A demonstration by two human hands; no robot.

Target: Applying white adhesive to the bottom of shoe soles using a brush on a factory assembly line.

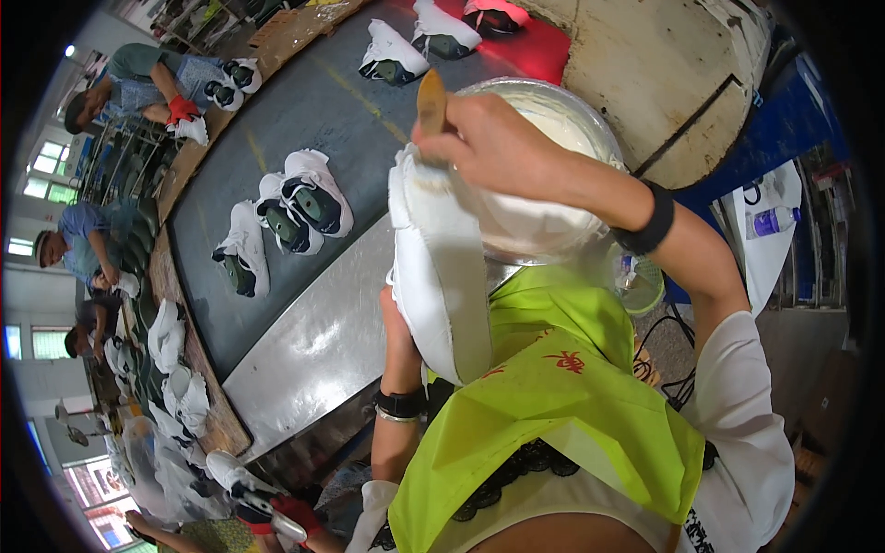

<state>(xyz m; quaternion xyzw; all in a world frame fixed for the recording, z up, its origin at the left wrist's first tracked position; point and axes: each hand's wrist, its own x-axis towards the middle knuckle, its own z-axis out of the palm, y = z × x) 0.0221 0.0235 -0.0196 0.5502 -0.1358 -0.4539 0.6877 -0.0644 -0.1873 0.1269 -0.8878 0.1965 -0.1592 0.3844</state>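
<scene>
My left hand [398, 324] grips a white shoe upper [447, 272] from its left side, its broad bottom face turned toward me. Most of the left fingers are hidden behind the shoe. In my right hand [484, 138] is a brush [430, 100] with a flat wooden handle. Its bristles, partly covered by the fingers, touch the upper end of the shoe's bottom, where a yellowish smear shows. Right behind the shoe stands a round metal bowl [604, 124] of creamy white paste [544, 221].
Several white shoes [318, 198] lie on the dark conveyor belt [304, 111], bordered by a metal ledge [309, 359]. A red sheet [544, 51] lies at the far end. Co-workers [83, 240] handle shoes along the left. At right are a blue frame [774, 147] and a bottle [772, 221].
</scene>
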